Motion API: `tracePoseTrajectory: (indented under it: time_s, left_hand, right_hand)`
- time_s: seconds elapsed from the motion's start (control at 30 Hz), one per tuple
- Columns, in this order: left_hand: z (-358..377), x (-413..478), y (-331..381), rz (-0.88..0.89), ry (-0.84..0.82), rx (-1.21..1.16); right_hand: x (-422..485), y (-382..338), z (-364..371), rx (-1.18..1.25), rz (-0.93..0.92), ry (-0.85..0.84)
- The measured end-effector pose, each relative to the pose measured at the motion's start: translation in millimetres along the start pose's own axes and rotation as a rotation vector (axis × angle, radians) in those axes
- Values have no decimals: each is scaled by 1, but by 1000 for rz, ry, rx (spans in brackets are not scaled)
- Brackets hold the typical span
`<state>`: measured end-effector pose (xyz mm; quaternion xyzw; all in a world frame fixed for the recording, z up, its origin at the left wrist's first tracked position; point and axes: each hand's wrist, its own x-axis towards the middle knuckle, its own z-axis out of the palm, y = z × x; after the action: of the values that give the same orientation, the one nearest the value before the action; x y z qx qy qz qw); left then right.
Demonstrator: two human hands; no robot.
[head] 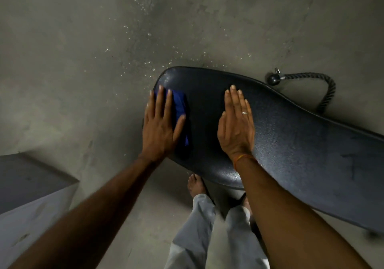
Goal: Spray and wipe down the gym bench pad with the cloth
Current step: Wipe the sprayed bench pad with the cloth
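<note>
The black gym bench pad (291, 144) stretches from the centre to the right edge. A blue cloth (180, 106) lies on its left end, near the pad's rounded tip. My left hand (161, 127) presses flat on the cloth with fingers spread, covering most of it. My right hand (235, 127) rests flat on the bare pad to the right of the cloth, fingers together, holding nothing. No spray bottle is in view.
The grey concrete floor (104, 40) has pale specks beyond the pad. A black rope handle with a ball end (311, 81) lies behind the bench. A grey box (27, 185) stands at the lower left. My bare feet (195, 185) stand beside the bench.
</note>
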<state>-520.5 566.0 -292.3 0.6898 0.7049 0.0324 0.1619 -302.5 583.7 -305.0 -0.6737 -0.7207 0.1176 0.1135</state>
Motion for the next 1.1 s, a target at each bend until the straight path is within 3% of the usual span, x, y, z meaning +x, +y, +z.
tracePoseTrajectory:
  time_s: [0.17,0.37,0.47,0.57,0.7,0.93,1.03,1.1]
  left_hand:
    - [-20,76,6,-216,21,-251]
    - [-8,-18,10,-238,47,-178]
    - [-1,-40,9,-169,-1,-38]
    - [-6,11,16,-38,-22,59]
    - [-5,67,52,-74,32,77]
    - [15,-50,61,259,-95,182]
    - [9,-3,66,304,-101,206]
    - [8,45,86,215,-63,180]
  right_hand:
    - [0,2,-1,45,57,64]
    - [1,3,-3,59,54,63]
    - [1,5,-3,164,79,119]
    - [0,8,-2,257,111,160]
    - [-2,13,-10,164,60,61]
    - [-63,75,-33,-73,115,-28]
    - [-66,77,-29,-32,124,-8]
    - [-67,78,-28,-7,152,13]
